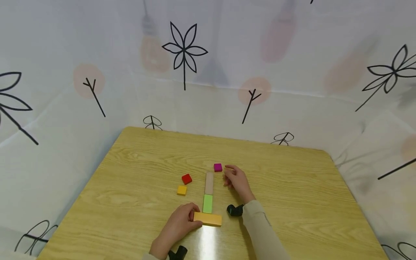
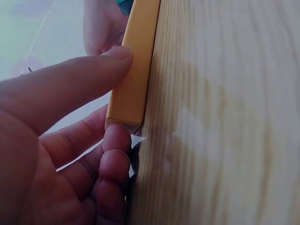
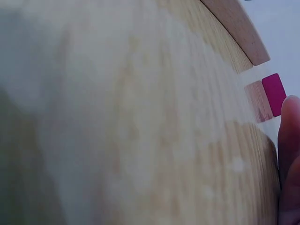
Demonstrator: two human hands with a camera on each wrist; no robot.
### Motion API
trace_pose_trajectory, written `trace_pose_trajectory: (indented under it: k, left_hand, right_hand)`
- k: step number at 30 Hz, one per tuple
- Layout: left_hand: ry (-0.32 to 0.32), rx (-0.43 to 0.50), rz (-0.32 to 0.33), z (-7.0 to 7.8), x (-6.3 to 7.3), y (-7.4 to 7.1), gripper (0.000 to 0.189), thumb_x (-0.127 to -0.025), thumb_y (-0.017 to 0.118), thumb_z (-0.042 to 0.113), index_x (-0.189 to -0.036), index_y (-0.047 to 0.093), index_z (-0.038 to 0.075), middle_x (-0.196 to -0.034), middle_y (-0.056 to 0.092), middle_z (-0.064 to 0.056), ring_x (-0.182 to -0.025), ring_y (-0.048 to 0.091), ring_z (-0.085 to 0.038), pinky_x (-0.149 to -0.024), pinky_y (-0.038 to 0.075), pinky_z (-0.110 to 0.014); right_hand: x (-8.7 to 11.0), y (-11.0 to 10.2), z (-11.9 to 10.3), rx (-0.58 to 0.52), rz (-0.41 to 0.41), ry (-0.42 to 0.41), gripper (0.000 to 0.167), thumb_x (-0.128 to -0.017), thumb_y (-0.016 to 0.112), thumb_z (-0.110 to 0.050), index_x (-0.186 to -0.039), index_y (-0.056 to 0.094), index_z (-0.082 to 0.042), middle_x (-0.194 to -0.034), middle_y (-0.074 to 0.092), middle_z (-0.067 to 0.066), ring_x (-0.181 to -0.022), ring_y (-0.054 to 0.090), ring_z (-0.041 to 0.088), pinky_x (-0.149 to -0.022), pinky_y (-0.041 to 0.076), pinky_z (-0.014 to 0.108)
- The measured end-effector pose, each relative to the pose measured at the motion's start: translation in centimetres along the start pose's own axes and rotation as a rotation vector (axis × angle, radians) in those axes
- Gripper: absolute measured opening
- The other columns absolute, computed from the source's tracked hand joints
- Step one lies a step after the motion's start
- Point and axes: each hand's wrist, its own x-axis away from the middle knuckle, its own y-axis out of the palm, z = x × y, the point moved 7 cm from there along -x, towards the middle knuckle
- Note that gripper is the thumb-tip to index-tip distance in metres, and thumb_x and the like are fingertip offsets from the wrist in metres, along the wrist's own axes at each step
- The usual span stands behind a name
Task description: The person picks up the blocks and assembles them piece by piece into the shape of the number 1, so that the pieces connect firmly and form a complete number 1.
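Observation:
My left hand [image 1: 182,220] pinches the left end of a long orange block [image 1: 208,219], thumb on its near side and fingers behind. The block lies crosswise on the table at the near end of a light green block [image 1: 207,204]. Beyond the green block, in line with it, lies a long beige block [image 1: 209,183]. My right hand [image 1: 238,181] hovers to the right of the beige block with loosely bent fingers, holding nothing. Its fingertips are close to a magenta cube [image 1: 218,167], which also shows in the right wrist view [image 3: 274,94].
A red cube [image 1: 186,179] and a yellow cube [image 1: 182,190] sit left of the row of blocks. The wood-grain table [image 1: 292,187] is bordered at the back and sides by a white patterned cloth [image 1: 208,108]. Black wrist devices sit at both cuffs.

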Motion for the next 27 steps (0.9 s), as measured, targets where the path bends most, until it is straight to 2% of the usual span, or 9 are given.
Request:
trace_pose_trajectory:
  k: [10,27]
  left_hand:
    - [0.003,-0.016,0.019,-0.2,-0.1,0.2,0.031,-0.074,0.071,0.035,-0.096,0.058,0.019,-0.066,0.046,0.009,-0.061,0.04,-0.007,-0.054,0.035,-0.022]
    - [-0.011,-0.005,0.019,-0.3,-0.1,0.1,0.031,-0.074,0.07,0.037,-0.097,0.058,0.02,-0.067,0.047,0.008,-0.062,0.04,-0.008,-0.054,0.034,-0.023]
  right_hand:
    - [-1.0,0.8,-0.3,0.076,-0.101,-0.03,0.043,-0.09,0.054,-0.029,-0.129,0.045,-0.018,-0.079,0.063,0.01,-0.051,0.055,0.022,-0.044,0.038,0.027]
    - [-2.5,1.4,-0.1,0.144,-0.175,0.004,0.048,-0.086,0.057,-0.037,-0.13,0.043,-0.024,-0.074,0.063,0.01,-0.048,0.057,0.021,-0.043,0.036,0.026]
